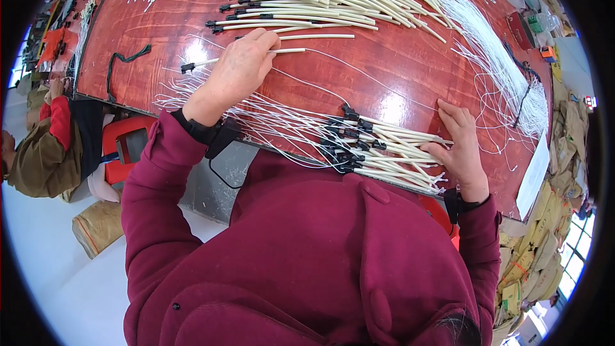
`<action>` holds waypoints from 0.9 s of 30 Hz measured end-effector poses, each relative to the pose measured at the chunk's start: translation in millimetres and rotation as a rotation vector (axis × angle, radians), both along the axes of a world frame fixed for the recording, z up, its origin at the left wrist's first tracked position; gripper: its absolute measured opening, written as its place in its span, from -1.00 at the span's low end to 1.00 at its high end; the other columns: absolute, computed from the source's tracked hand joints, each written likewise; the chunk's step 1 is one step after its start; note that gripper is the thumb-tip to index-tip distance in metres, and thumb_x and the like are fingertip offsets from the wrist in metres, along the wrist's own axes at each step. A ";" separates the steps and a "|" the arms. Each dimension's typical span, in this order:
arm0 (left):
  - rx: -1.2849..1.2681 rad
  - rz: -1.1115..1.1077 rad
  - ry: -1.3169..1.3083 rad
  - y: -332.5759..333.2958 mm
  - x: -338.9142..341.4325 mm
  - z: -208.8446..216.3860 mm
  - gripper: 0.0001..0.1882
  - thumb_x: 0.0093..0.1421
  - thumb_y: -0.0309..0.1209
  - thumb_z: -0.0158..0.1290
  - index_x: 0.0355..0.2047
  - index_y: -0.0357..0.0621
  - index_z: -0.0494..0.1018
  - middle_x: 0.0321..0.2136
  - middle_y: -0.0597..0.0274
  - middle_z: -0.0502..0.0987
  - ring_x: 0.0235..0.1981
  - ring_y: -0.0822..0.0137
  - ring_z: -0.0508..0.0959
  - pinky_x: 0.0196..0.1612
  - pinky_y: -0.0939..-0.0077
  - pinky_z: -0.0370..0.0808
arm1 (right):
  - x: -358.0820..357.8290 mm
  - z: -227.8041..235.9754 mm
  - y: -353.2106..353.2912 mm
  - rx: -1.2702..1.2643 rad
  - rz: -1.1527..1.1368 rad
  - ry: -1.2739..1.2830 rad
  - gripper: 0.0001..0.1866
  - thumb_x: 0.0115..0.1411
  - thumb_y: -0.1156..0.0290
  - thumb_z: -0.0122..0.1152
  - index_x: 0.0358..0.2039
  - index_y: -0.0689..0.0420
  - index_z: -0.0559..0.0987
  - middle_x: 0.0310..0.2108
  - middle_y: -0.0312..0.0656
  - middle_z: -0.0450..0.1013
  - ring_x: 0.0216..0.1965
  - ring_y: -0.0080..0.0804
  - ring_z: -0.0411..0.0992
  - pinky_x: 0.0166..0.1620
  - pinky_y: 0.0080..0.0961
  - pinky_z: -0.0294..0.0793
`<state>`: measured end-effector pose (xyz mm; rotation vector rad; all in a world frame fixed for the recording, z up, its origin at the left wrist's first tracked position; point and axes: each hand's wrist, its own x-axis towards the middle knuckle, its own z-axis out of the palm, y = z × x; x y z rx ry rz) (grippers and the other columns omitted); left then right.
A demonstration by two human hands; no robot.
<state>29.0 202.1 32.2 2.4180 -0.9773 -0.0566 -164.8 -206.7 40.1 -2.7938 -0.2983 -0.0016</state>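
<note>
My left hand is closed around a cream tube. A black connector sticks out on the tube's left side. From the tube's right end a thin white wire runs in a slack arc to the fingertips of my right hand. The right thumb and forefinger are spread apart; whether other fingers grip the wire is unclear. That hand is at the right ends of a bundle of cream tubes with black connectors at their left ends. White wires spread leftward from these connectors, passing below my left hand.
A large pile of cream tubes with black connectors lies at the table's far side. A thick bunch of white wires is at right, beside a white sheet. A dark cord lies left. Another person sits near a red stool.
</note>
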 end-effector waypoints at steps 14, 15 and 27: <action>0.013 0.002 -0.059 -1.7 2.8 3.4 -0.88 0.29 -0.53 0.04 -0.18 -0.28 0.44 -0.25 -0.07 0.53 -0.20 -0.13 0.55 -0.15 0.10 0.49 | 0.7 -3.3 0.0 0.016 0.010 -0.026 -0.18 -0.14 0.10 0.54 0.07 0.38 0.54 0.19 -0.03 0.43 0.10 0.00 0.38 0.20 -0.16 0.32; 0.006 0.000 -0.071 -2.2 2.9 2.9 -0.88 0.29 -0.53 0.04 -0.18 -0.28 0.45 -0.27 -0.06 0.54 -0.21 -0.11 0.55 -0.16 0.13 0.48 | 0.4 -3.5 -0.2 0.018 0.010 -0.029 -0.18 -0.14 0.09 0.54 0.06 0.38 0.54 0.19 -0.03 0.43 0.10 0.01 0.38 0.20 -0.16 0.32; 0.083 -0.076 -0.078 -18.2 12.4 -11.0 -0.88 0.27 -0.53 0.03 -0.18 -0.25 0.45 -0.25 -0.01 0.52 -0.21 -0.08 0.57 -0.17 0.13 0.50 | 3.6 0.7 -2.3 -0.002 0.030 -0.006 -0.17 -0.12 0.03 0.53 0.05 0.41 0.54 0.18 -0.02 0.43 0.10 0.01 0.37 0.19 -0.15 0.32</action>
